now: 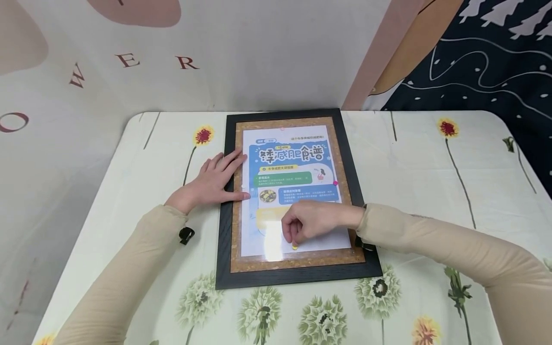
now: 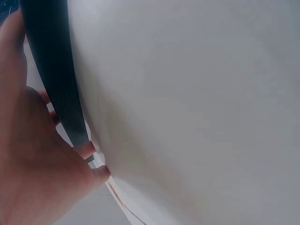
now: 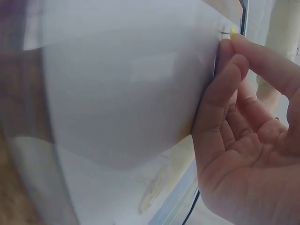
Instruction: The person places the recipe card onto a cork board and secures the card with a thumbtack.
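A cork board [image 1: 297, 266] in a black frame [image 1: 276, 281] lies on the table, bearing a printed blue-and-white poster [image 1: 282, 139]. My right hand [image 1: 312, 220] is over the poster's lower part, pinching a yellow pushpin [image 3: 233, 32] between fingertips. The pin's thin metal point shows in the right wrist view, close to the sheet; whether it has entered the cork I cannot tell. My left hand [image 1: 215, 179] rests with spread fingers across the frame's left side, its fingertips at the poster's left edge. In the left wrist view, fingers [image 2: 101, 174] lie over the dark frame.
A magenta pin [image 1: 335, 183] marks the poster's right edge, and a pale pink pin [image 1: 282, 128] its top. The table [image 1: 414, 191] wears a flower-print cloth. Behind it hangs a lettered pale curtain [image 1: 258, 57], with a dark patterned cloth [image 1: 478, 72] at the right.
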A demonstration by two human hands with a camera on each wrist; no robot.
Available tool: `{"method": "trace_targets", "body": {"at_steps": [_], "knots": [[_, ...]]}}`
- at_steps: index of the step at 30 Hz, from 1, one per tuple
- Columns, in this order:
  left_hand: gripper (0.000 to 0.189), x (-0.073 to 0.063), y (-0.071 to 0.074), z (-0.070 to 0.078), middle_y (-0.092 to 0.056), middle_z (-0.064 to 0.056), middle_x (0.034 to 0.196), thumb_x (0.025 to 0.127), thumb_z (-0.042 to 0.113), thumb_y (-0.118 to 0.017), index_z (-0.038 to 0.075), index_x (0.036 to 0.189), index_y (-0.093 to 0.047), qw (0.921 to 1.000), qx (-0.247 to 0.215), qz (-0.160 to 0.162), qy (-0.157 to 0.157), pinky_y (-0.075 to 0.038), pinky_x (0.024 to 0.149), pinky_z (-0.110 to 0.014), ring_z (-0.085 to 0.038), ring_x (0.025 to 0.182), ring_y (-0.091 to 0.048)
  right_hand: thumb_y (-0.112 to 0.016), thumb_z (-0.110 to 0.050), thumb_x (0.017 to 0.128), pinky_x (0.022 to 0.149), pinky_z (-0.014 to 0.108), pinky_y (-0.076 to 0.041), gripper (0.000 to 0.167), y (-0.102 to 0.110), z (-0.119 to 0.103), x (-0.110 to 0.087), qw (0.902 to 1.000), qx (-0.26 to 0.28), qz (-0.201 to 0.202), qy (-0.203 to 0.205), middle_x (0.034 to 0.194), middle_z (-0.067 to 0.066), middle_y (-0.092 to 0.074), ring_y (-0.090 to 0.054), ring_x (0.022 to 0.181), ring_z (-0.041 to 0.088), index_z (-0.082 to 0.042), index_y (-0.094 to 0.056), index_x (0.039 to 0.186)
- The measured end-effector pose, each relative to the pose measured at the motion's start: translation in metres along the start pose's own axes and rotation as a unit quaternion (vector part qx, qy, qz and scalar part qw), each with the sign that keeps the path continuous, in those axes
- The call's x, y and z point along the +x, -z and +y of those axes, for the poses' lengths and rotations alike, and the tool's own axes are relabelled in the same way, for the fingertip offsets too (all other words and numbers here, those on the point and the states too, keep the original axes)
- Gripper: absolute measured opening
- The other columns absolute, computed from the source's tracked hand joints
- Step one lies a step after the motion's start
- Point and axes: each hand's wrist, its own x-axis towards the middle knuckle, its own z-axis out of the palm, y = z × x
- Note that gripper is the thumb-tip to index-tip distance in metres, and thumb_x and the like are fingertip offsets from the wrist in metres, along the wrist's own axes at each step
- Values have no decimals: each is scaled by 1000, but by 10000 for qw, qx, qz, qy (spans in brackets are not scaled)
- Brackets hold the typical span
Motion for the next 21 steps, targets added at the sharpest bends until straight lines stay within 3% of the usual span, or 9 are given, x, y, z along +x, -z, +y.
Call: {"method": "trace_targets", "body": {"at_steps": [12,21], "knots": [[100,2,-2,-2,2,-9,162,85,58,-63,10,156,-12,10000,-25,-20,35,-2,105,-67,-51,139,-2,-70,0,82,61,23,-41,13,-3,3,-3,9994,-181,241,186,67,-6,-56,-49,60,7,-11,-65,80],[101,2,-3,-3,2,-8,162,84,61,-62,10,156,-12,10000,-57,47,-2,-3,105,-67,-52,139,-3,-77,-6,80,61,23,-35,20,-6,5,-4,9964,-481,637,297,65,-6,-46,-41,58,7,-11,-58,80]]}}
